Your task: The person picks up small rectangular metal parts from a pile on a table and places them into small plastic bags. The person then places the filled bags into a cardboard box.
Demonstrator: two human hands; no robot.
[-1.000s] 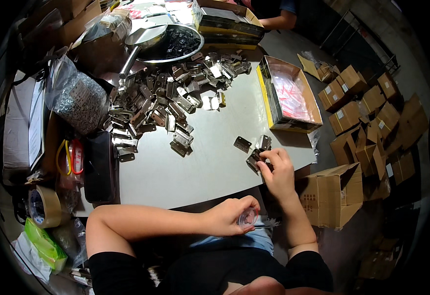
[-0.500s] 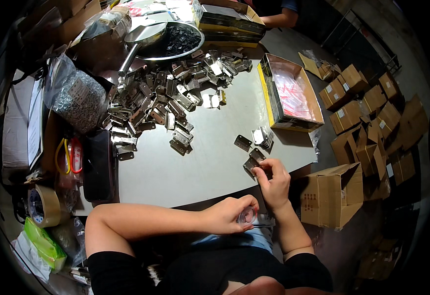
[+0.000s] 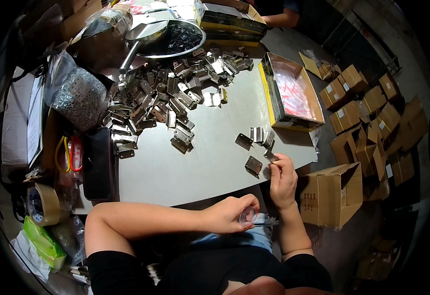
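Observation:
My right hand [image 3: 283, 180] pinches a small bent metal bracket [image 3: 270, 156] between thumb and fingers, over the table's front right part. Just left of it, apart from the fingers, one bracket [image 3: 253, 166] lies on the table. Farther back lie a flat-looking bracket with holes [image 3: 243, 141] and a tight row of nested brackets [image 3: 263, 135]. Near my lap, my left hand [image 3: 227, 215] is wrapped round a small clear round container [image 3: 247, 216]. Its contents are too unclear to name. A big loose heap of similar brackets [image 3: 161, 98] covers the table's far left.
Behind the heap stands a metal bowl of black parts [image 3: 195, 48] with a scoop [image 3: 148, 32]. An open box of plastic bags [image 3: 293, 93] sits at the right edge. Left are a bag of screws [image 3: 80, 96], a phone [image 3: 98, 164] and tape [image 3: 43, 204]. Cartons [image 3: 330, 194] stand right.
My right hand has shifted slightly right and up, lifting a bracket away from the one beside it. My left hand stays where it was with the clear container.

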